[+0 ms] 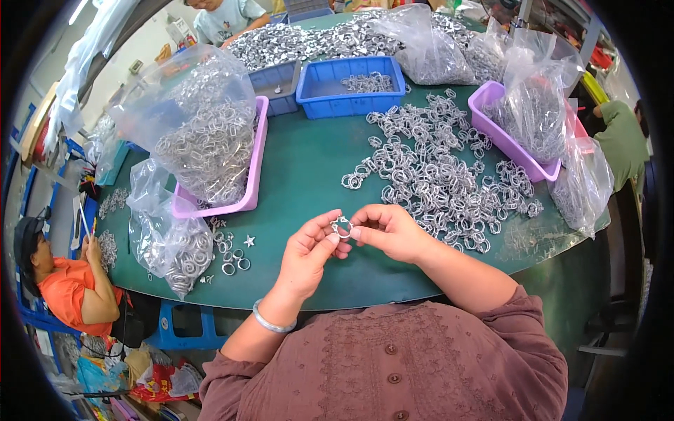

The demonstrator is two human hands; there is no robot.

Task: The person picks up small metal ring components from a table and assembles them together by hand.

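Between my two hands, above the table's near edge, is a small silver metal ring (pixel 342 227) with a decorated top. My left hand (pixel 314 245) pinches its left side between thumb and fingers. On the other side, my right hand (pixel 386 230) grips the ring with thumb and forefinger. Just beyond my right hand spreads a large loose pile of similar silver rings (pixel 435 168). Left of my left hand lie a few loose rings (pixel 236 262) and a small silver star-shaped piece (pixel 249 241).
A pink bin (pixel 260 154) with a bulging clear bag stands left; a smaller bag of rings (pixel 184 259) sits nearer. Blue bins (pixel 351 105) and a silver heap (pixel 302 42) are at the back. Another pink bin (pixel 516 158) stands right. A person in orange (pixel 77 291) works at left.
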